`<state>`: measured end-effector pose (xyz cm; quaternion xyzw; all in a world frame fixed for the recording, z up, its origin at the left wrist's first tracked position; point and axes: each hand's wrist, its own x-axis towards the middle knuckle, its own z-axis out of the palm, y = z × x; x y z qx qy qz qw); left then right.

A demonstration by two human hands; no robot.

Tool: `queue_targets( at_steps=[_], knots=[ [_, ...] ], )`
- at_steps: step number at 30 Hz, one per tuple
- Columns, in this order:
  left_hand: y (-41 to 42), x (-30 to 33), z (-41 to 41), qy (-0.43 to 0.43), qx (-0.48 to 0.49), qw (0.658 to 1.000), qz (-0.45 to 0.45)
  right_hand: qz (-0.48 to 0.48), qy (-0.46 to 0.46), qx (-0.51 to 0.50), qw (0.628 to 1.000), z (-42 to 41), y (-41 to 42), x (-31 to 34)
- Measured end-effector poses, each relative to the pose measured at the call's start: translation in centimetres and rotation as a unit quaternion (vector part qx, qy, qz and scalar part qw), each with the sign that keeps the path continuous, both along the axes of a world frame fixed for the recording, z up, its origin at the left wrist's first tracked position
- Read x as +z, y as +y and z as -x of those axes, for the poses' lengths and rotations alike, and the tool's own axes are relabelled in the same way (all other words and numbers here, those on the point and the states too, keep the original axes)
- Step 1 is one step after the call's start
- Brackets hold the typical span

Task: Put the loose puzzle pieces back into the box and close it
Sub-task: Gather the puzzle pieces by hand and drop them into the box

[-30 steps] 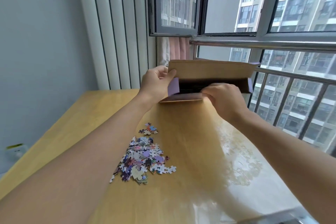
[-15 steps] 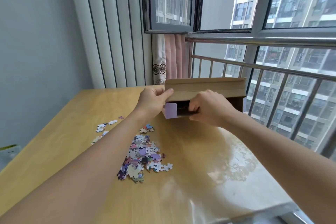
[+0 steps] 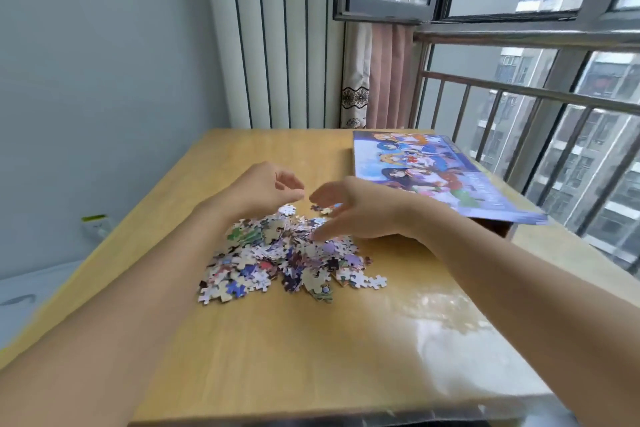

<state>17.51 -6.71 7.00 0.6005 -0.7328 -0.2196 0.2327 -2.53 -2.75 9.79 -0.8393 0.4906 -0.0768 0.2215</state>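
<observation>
Jagged glossy puzzle pieces, heaped

A room in a high-rise flat: wooden bench beside a railed window, pink curtain in the corner, apartment blocks outside, wall socket on the grey wall.

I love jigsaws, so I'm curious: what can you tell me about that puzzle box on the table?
The puzzle box is flat, rectangular, apparently cardboard, with a colourful cartoon picture of several characters on its blue-purple top. It lies picture side up at the far right of the wooden table, near the window railing. Its near edge shows a dark brown side under an overhanging top. Neither hand touches it, as far as can be seen; the loose pieces lie apart, to its left.
</observation>
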Motion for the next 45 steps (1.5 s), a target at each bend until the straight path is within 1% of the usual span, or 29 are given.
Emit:
queue_targets(
  at_steps=[2,3,5,7,9,11,15,17,20,24,29,35,38,40,45],
  knots=[
    [1.3,-0.9,-3.2,-0.087,0.048,0.995,-0.013,0.017,0.099,0.019,0.995,-1.4,0.5,-0.9],
    [2.2,-1.5,-4.9,-0.114,0.062,0.991,-0.033,0.019,0.134,0.027,0.990,-2.3,0.7,-1.3],
    [3.7,-2.8,-7.1,-0.127,0.062,0.988,-0.063,-0.002,0.181,0.029,0.983,-3.3,0.6,-2.1],
    [4.6,-3.7,-8.5,-0.121,0.024,0.989,-0.084,-0.035,0.202,0.022,0.979,-3.9,0.0,-3.0],
    [5.0,-4.0,-8.9,-0.100,-0.022,0.990,-0.101,-0.049,0.199,0.020,0.979,-3.9,-0.5,-3.4],
    [5.1,-4.3,-8.8,-0.068,-0.045,0.992,-0.099,-0.039,0.192,0.026,0.980,-3.8,-1.1,-3.7],
    [5.0,-4.9,-7.4,-0.009,-0.053,0.997,-0.049,-0.005,0.142,0.022,0.990,-3.5,-1.7,-4.2],
    [4.9,-5.2,-6.8,0.006,-0.053,0.998,-0.023,0.004,0.119,0.025,0.993,-3.5,-2.1,-4.6],
    [4.7,-5.5,-6.3,0.036,-0.043,0.998,0.008,-0.015,0.103,0.028,0.994,-3.5,-2.7,-4.9],
    [4.4,-5.7,-5.8,0.089,-0.008,0.996,0.023,0.004,0.078,0.018,0.997,-3.4,-2.8,-5.1],
    [4.0,-5.8,-5.7,0.146,0.001,0.989,0.027,0.030,0.047,0.025,0.998,-3.2,-2.6,-5.4],
    [4.1,-5.7,-5.8,0.145,-0.027,0.989,0.023,0.063,0.014,0.028,0.998,-3.3,-2.9,-6.0],
    [4.1,-5.5,-5.8,0.144,-0.059,0.988,0.008,0.075,0.018,0.046,0.996,-3.5,-3.0,-6.0],
    [4.1,-5.6,-5.8,0.126,-0.076,0.989,0.005,0.082,0.025,0.058,0.995,-3.5,-3.2,-6.0],
    [3.7,-5.9,-6.0,0.109,-0.081,0.991,0.000,0.106,0.020,0.055,0.993,-3.5,-3.9,-6.5]
  ],
)
